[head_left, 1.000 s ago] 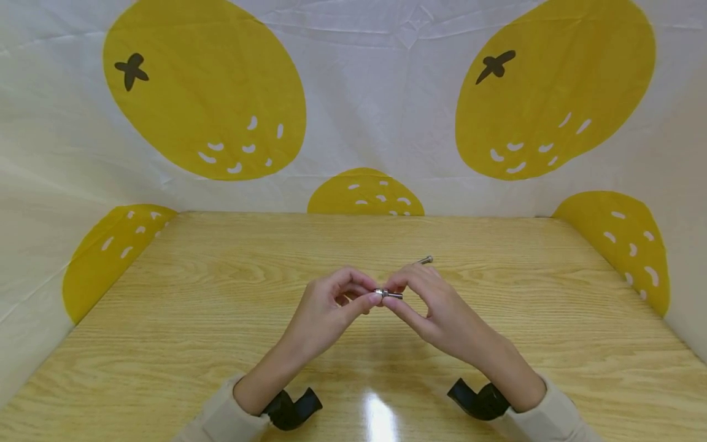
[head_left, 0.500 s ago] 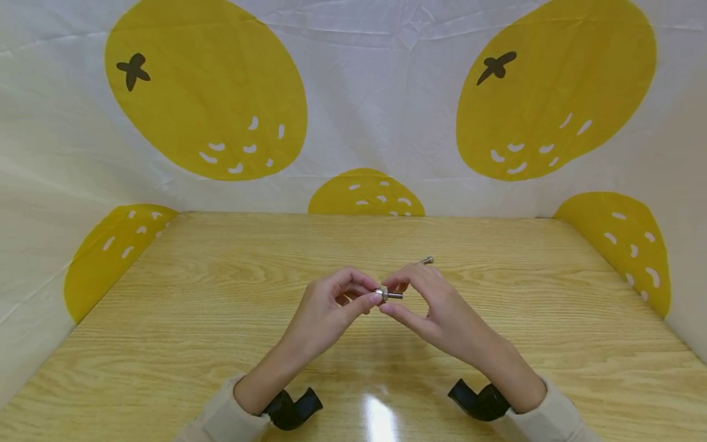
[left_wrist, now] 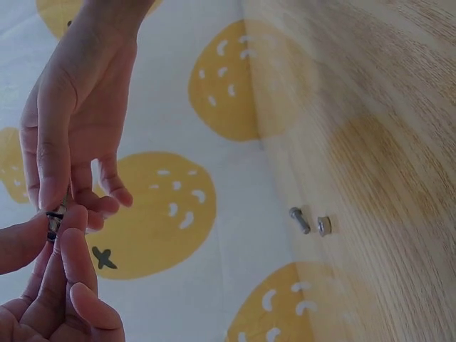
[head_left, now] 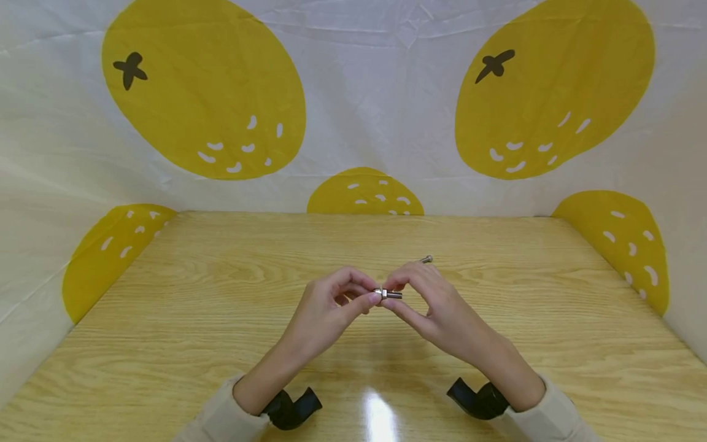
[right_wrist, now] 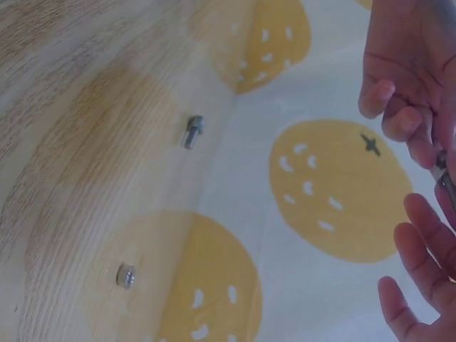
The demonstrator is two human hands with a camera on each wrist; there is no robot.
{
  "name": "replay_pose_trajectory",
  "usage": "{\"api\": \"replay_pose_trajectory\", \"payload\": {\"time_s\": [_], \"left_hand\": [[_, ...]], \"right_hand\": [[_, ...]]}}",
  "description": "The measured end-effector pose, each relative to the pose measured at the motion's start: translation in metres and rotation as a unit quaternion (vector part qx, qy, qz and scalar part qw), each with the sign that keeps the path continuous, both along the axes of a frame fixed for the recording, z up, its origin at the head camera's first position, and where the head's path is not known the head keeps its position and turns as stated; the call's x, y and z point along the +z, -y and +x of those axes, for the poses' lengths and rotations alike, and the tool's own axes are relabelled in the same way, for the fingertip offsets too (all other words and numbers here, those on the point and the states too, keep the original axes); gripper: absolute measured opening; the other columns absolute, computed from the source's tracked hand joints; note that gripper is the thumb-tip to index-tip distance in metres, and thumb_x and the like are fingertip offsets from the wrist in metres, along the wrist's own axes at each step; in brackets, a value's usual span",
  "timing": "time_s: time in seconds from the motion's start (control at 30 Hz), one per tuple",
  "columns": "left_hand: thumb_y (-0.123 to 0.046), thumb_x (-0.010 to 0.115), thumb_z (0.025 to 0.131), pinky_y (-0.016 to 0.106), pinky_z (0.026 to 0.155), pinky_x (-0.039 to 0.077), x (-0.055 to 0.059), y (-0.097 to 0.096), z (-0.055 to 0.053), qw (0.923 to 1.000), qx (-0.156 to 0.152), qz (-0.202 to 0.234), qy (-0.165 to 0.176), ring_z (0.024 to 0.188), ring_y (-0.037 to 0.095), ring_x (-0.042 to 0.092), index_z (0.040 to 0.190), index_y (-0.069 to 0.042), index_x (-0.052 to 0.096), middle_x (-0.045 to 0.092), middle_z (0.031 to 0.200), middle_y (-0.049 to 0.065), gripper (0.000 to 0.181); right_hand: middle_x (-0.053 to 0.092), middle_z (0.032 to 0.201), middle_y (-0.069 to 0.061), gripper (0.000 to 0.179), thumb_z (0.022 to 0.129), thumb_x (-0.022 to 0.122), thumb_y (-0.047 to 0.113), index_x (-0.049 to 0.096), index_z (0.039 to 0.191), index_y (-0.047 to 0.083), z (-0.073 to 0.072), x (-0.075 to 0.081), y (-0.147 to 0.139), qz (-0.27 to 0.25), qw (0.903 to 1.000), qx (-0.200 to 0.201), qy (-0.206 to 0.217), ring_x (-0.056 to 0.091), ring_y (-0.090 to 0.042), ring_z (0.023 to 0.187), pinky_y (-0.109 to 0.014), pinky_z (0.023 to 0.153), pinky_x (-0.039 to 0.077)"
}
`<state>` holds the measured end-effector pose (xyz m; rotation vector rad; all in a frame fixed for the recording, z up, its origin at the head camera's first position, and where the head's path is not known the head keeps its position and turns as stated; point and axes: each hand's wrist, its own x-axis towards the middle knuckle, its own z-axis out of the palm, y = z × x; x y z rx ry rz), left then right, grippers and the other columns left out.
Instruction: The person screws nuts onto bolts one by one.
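Over the middle of the table, my left hand (head_left: 328, 310) pinches the head end of a metal bolt (head_left: 396, 295) between thumb and fingers. The threaded shank points right, with a hex nut (head_left: 383, 294) around it close to the left fingertips. From the other side, my right hand (head_left: 442, 307) has thumb and index finger on the nut, its other fingers loosely bent. Fingers cover the bolt's head. In the left wrist view, both hands' fingertips meet around the small metal parts (left_wrist: 54, 224).
A second bolt (right_wrist: 192, 132) lies on the wooden table (head_left: 221, 258), partly behind the right hand in the head view. A loose nut (right_wrist: 125, 276) lies near it, hidden in the head view. White cloth with yellow fruit prints (head_left: 381, 110) walls the back and sides.
The right thumb and index finger spread off the nut half a second ago and are now closed in on it again. The left hand and the bolt stay in place.
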<state>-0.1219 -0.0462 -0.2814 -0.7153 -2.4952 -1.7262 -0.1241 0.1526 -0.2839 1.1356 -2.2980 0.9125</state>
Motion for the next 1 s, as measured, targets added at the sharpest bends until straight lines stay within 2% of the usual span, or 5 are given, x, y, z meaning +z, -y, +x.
{"api": "replay_pose_trajectory", "payload": {"time_s": [0.2, 0.33, 0.43, 0.53, 1.0], "left_hand": [[-0.023, 0.066, 0.087, 0.026, 0.063, 0.051, -0.0001, -0.0003, 0.0005, 1.0000, -0.001, 0.001, 0.001, 0.069, 0.009, 0.062, 0.095, -0.012, 0.064, 0.070, 0.083, 0.002, 0.014], [-0.023, 0.066, 0.087, 0.025, 0.062, 0.051, -0.0005, -0.0004, 0.0007, 1.0000, -0.003, 0.001, 0.001, 0.069, 0.009, 0.062, 0.095, -0.012, 0.064, 0.070, 0.083, 0.002, 0.014], [-0.023, 0.066, 0.087, 0.025, 0.063, 0.051, -0.0007, -0.0002, 0.0007, 1.0000, 0.001, 0.000, 0.000, 0.069, 0.009, 0.061, 0.095, -0.013, 0.064, 0.070, 0.083, 0.001, 0.012], [-0.022, 0.066, 0.088, 0.025, 0.065, 0.050, -0.0008, 0.0001, 0.0005, 1.0000, 0.003, -0.001, -0.001, 0.069, 0.009, 0.061, 0.094, -0.013, 0.064, 0.070, 0.083, 0.001, 0.011], [-0.022, 0.066, 0.087, 0.025, 0.063, 0.051, -0.0007, 0.0001, -0.0003, 1.0000, 0.002, 0.005, 0.005, 0.069, 0.011, 0.061, 0.095, -0.010, 0.064, 0.070, 0.083, 0.002, 0.014]], "right_hand": [[0.058, 0.096, 0.010, 0.005, 0.092, 0.058, 0.013, 0.060, 0.095, 0.017, -0.0018, -0.0030, -0.0003, 0.008, 1.0000, -0.005, 0.002, 0.048, -0.008, 0.094, -0.030, 0.084, 0.040], [0.059, 0.096, 0.010, 0.010, 0.095, 0.053, 0.014, 0.062, 0.092, 0.018, -0.0020, -0.0044, -0.0005, 0.011, 0.9998, -0.015, 0.007, 0.049, -0.009, 0.095, -0.032, 0.086, 0.039], [0.059, 0.100, 0.011, 0.008, 0.092, 0.058, 0.017, 0.061, 0.100, 0.018, -0.0003, -0.0031, -0.0011, 0.015, 0.9993, -0.026, 0.020, 0.050, -0.010, 0.095, -0.031, 0.084, 0.042], [0.057, 0.103, 0.010, 0.020, 0.088, 0.064, 0.018, 0.058, 0.108, 0.017, 0.0014, -0.0009, -0.0012, 0.018, 0.9993, -0.023, 0.025, 0.049, -0.010, 0.095, -0.030, 0.083, 0.044], [0.058, 0.101, 0.009, 0.016, 0.089, 0.063, 0.011, 0.058, 0.103, 0.016, -0.0001, 0.0005, -0.0010, 0.018, 0.9998, -0.001, 0.010, 0.050, -0.008, 0.097, -0.029, 0.086, 0.042]]}}
